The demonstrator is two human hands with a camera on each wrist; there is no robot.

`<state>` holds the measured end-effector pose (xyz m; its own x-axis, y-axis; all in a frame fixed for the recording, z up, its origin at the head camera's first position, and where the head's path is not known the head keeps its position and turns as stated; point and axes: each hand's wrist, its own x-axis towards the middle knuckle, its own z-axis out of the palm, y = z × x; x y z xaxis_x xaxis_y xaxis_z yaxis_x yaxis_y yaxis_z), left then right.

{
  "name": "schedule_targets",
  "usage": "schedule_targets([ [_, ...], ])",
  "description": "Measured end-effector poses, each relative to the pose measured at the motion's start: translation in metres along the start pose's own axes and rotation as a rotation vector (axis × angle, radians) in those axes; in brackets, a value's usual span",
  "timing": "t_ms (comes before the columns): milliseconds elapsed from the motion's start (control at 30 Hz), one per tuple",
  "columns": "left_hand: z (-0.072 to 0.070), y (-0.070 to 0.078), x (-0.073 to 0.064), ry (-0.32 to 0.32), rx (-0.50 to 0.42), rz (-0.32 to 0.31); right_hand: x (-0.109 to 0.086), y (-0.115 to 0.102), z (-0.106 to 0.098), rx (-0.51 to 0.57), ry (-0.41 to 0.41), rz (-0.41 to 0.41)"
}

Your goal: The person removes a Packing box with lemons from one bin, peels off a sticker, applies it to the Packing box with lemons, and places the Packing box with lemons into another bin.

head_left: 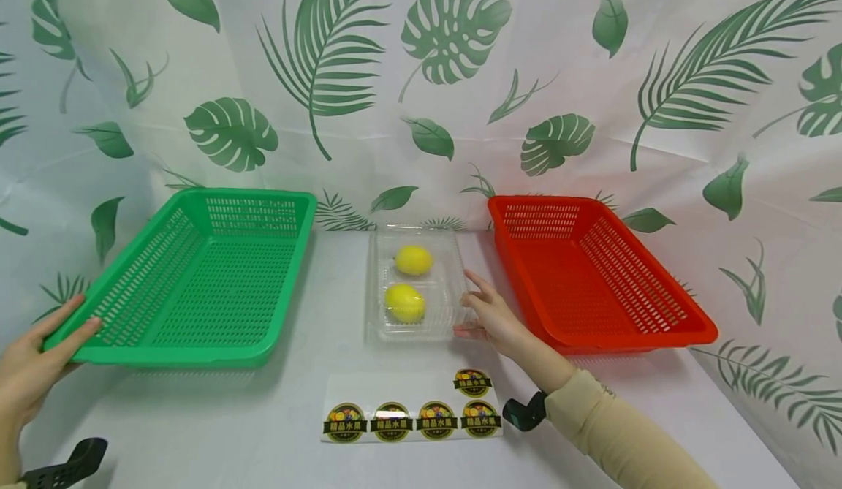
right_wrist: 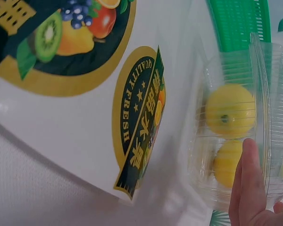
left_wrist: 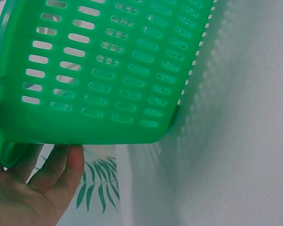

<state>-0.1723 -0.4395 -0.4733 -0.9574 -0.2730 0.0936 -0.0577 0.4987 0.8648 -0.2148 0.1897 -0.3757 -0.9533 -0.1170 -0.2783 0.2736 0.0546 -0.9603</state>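
L hand, cut off at frame's lower L, grips 1 green basket, fingers partly hidden; R hand, fingers extended, touches 1 clear box at ctr w/ 2 lemons; 5 stickers, lower ctr

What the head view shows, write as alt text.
A person's right hand touches the right side of a clear plastic box holding two lemons, while the left hand holds the near-left corner of a green basket. A red basket stands at right; a sheet of five round stickers lies in front.
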Motion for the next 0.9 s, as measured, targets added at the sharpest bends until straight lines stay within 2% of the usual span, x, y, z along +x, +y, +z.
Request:
schedule_targets([
  [267, 0.0002, 0.0005, 0.0022, -0.002, 0.035, -0.008, -0.0008, 0.0005, -0.0015, -0.012, -0.004, -0.006],
  [467, 0.0002, -0.0017, 0.0031, 0.033, 0.075, -0.02, -0.0006, 0.0026, -0.002, -0.023, -0.022, -0.015],
  [633, 0.0002, -0.002, 0.0054, 0.058, 0.154, -0.043, -0.0026, 0.0035, 0.0, -0.024, -0.033, -0.016],
  [700, 0.0002, -0.0012, 0.0062, 0.071, 0.198, -0.05, -0.0034, 0.004, 0.0004, -0.025, -0.035, -0.015],
  [900, -0.0002, 0.005, 0.0085, 0.11, 0.228, -0.091, -0.0054, 0.0051, -0.0005, -0.069, -0.031, -0.01],
])
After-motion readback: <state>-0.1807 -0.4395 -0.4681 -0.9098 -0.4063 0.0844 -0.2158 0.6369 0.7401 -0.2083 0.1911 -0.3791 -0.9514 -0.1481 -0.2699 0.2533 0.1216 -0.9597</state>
